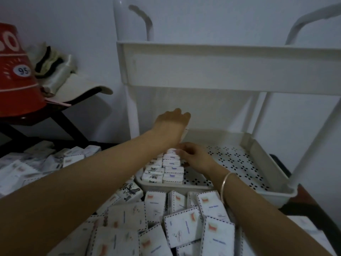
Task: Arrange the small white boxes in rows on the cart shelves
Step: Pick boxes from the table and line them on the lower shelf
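two box rows (170, 168), one shelf (238, 159) — right hand (195, 157) gripping

Small white boxes (167, 168) in two rows on perforated cart shelf (239, 161).

Light is dim and flat, with a cold blue-grey cast over everything. Shadows are soft-edged. The darkest patch lies beneath the chair (63, 120) at 9 o'clock, and the wall (166, 104) under the upper shelf (221, 71) is greyer than at 12 o'clock. Wide-angle distortion bows that shelf's rim and tilts the cart post (311, 148) at 3 o'clock. The small white boxes (184, 228) at 6 o'clock look soft, their print smeared. The left hand (171, 122) and right hand (195, 157) near the centre are smudged, so finger detail is lost.
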{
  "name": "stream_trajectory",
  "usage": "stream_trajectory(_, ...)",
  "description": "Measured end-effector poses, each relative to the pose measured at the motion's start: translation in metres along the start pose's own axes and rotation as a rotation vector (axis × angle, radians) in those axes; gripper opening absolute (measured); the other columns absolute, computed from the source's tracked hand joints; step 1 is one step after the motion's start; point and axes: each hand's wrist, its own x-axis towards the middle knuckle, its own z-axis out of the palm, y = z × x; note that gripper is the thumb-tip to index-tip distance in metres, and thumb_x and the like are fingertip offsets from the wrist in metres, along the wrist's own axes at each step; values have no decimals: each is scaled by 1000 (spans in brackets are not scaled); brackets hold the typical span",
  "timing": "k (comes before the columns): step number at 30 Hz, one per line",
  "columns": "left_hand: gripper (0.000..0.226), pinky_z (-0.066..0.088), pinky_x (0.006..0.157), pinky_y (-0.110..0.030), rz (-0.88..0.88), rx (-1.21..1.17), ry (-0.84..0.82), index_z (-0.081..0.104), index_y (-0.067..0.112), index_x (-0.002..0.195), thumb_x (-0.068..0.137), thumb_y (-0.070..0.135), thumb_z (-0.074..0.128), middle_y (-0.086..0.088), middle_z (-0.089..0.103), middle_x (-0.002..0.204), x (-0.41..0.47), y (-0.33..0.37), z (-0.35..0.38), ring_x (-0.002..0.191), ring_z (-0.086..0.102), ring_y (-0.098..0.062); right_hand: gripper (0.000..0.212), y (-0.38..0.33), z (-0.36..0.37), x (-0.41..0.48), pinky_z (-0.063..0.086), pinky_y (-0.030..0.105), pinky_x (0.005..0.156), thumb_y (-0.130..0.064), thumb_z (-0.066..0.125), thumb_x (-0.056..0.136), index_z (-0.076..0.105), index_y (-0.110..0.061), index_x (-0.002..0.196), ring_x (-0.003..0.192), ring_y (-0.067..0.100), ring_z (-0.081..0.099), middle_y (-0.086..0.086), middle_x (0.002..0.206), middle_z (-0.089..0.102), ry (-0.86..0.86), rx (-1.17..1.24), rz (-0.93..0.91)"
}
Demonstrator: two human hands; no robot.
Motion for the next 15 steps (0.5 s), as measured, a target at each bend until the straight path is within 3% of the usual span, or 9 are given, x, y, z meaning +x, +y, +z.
stream_trajectory(3,39,38,70,-32,-12,-42,-124,46,8,127,90,12,59,-13,52,120,7,-2,15,101,55,-30,23,4,2,0,55,18,64,-14,44,102,61,-6,114,84,17,65,8,104,66,-9,46,8)
stream_trajectory(7,40,43,78,-31,-63,-84,-293,48,14,129,91,9,58,-11,54,124,14,-10,25,108,55,-26,15,7,2,6,58,44,78,3,39,98,47,-4,109,85,28,64,15,95,62,108,98,89)
stream_trajectory(9,40,47,85,-31,-76,-114,-350,50,16,131,92,9,57,-9,54,128,16,-13,26,111,55,-25,16,9,3,8,58,45,79,6,40,97,46,-6,105,81,25,63,11,88,61,112,67,99)
stream_trajectory(11,41,48,92,-33,-66,-131,-389,51,15,131,91,7,55,-8,54,131,17,-13,27,114,54,-25,12,12,5,10,58,41,79,2,46,96,49,-7,103,85,25,63,10,95,62,99,-58,88)
stream_trajectory(13,39,49,93,-34,-52,-134,-443,55,12,128,89,4,54,-8,56,129,18,-12,29,112,56,-25,9,14,6,10,54,44,87,-4,50,96,51,-9,103,98,29,63,12,108,61,101,-173,71)
stream_trajectory(15,38,51,90,-34,-43,-106,-499,57,11,126,88,4,54,-8,59,125,19,-13,31,109,58,-25,7,14,5,10,53,48,87,-7,50,97,51,-12,102,99,32,63,14,110,61,128,-151,79)
